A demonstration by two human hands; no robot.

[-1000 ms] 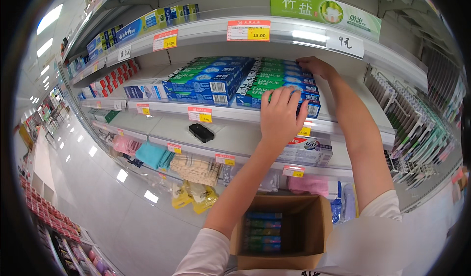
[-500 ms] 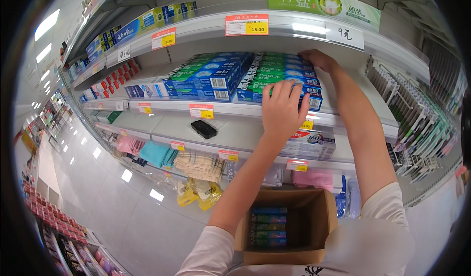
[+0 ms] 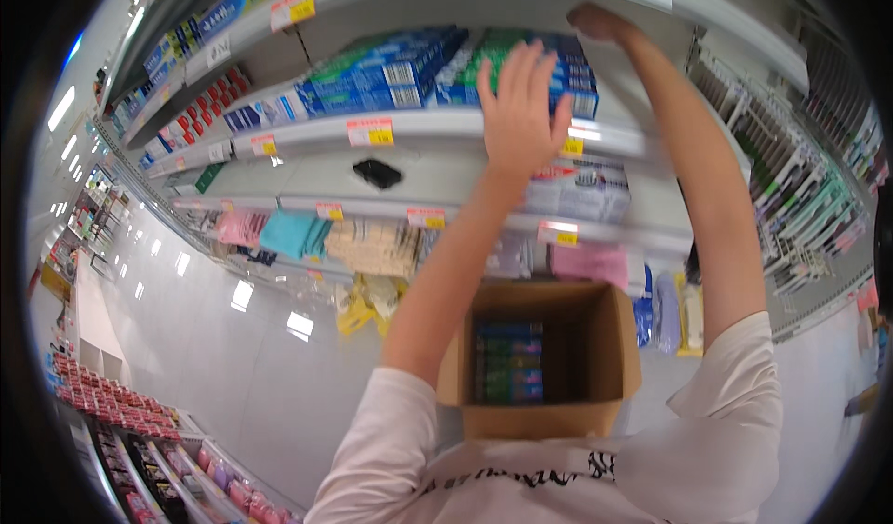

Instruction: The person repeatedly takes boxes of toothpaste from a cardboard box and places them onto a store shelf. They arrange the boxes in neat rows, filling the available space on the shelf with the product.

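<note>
My left hand [image 3: 521,119] lies with its fingers spread against the front of a stack of blue and green toothpaste boxes [image 3: 582,79] on the middle shelf. At the rear right corner of that stack is my right hand [image 3: 603,23], its fingers bent and blurred, so its grip is unclear. A second stack of toothpaste boxes [image 3: 363,75] stands just to the left. Below, an open cardboard carton [image 3: 535,422] holds several similar boxes [image 3: 512,366] along its left side.
The shelf [image 3: 642,142] carries price tags along its edge. A black object [image 3: 378,172] and a pale toothpaste carton [image 3: 581,194] lie one level lower. Folded towels [image 3: 372,245] sit beneath. Hanging toothbrush packs [image 3: 791,161] line the right; a tiled floor [image 3: 233,366] stretches left.
The view has tilted down, so shelves and carton appear higher. My left hand stays on the stack's front; my right hand stays near its rear corner. The boxes look much the same.
</note>
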